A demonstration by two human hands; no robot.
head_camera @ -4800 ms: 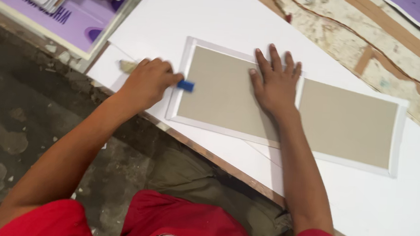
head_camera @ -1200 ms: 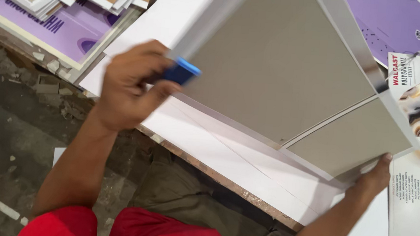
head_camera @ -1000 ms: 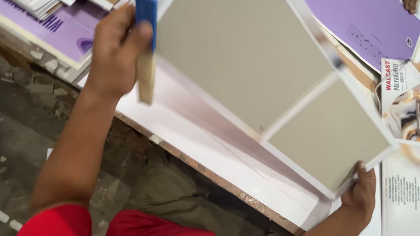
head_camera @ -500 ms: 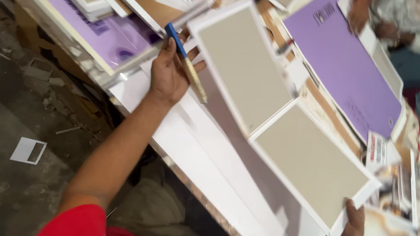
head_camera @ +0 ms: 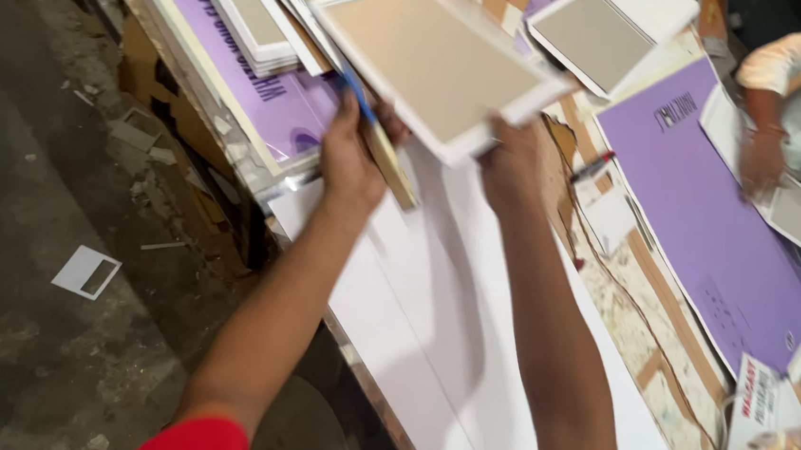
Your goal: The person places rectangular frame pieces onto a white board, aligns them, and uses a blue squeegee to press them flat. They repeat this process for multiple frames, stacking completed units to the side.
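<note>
The white board [head_camera: 466, 354] is the largest item and lies flat on the work surface, running from below your arms toward the lower right. To its right lies a purple sheet [head_camera: 706, 220], with a co-worker's hand [head_camera: 763, 163] resting at its far edge. At upper left sits a stack of framed panels [head_camera: 246, 13] on another purple sheet. You hold the grey panel with white border [head_camera: 437, 61] raised above the white board, tilted, over the edge of that stack. Your right hand [head_camera: 510, 162] grips its near edge from below. Your left hand [head_camera: 354, 150] is closed around a blue-tipped tool with a wooden handle [head_camera: 383, 143] (its blue end is partly hidden under the panel) while touching the panel's left underside.
</note>
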